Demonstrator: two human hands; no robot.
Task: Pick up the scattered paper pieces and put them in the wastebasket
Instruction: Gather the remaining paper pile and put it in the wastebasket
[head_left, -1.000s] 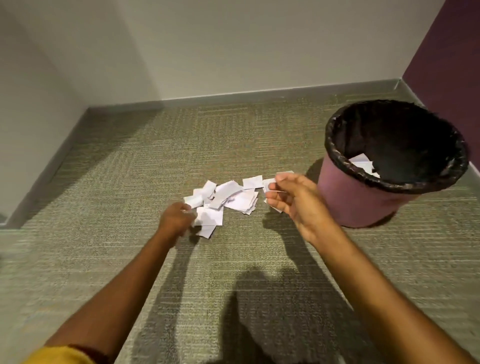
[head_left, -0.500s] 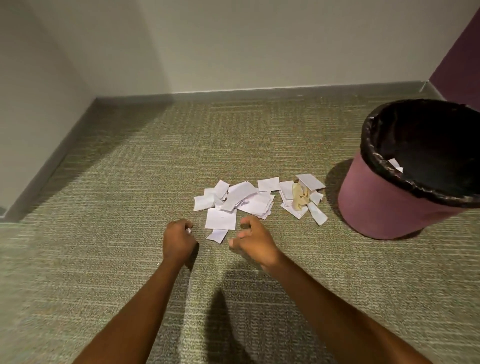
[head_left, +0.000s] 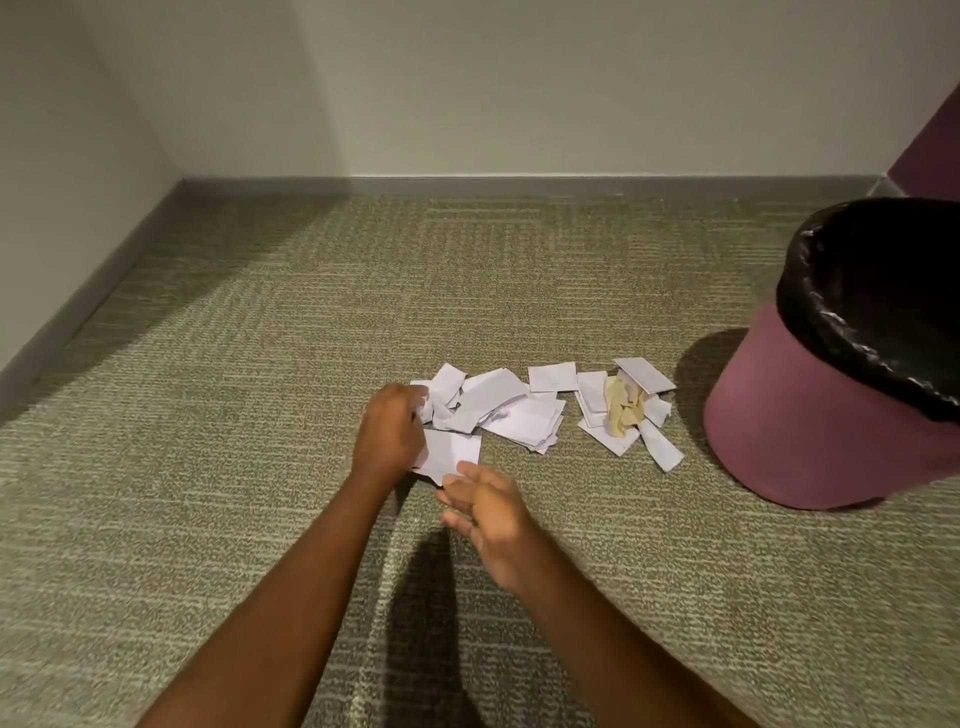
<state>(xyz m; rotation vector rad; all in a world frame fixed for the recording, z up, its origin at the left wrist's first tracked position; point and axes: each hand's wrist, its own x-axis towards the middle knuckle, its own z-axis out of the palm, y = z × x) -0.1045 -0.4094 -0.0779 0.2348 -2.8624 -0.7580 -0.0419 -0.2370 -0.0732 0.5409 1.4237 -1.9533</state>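
Note:
Several white paper pieces (head_left: 511, 415) lie in a loose pile on the carpet, and a second small cluster (head_left: 644, 376) with a crumpled yellowish scrap (head_left: 621, 410) lies to their right. The maroon wastebasket (head_left: 800, 431) with a black liner stands at the right, close to that cluster. My left hand (head_left: 389, 434) is curled over the pile's left end, its fingers closed on paper pieces. A flat white piece (head_left: 453, 453) lies just right of it. My right hand (head_left: 485, 512) hovers at that piece's near edge with relaxed fingers, holding nothing.
Grey-green carpet (head_left: 208, 467) runs to pale walls with a grey baseboard (head_left: 467, 186) at the back and left. A purple wall (head_left: 935, 150) rises behind the wastebasket.
The view has shifted left, so the wastebasket now sits further right. My left hand moved forward from the near carpet onto the pile's left end. My right hand drew back from the wastebasket side.

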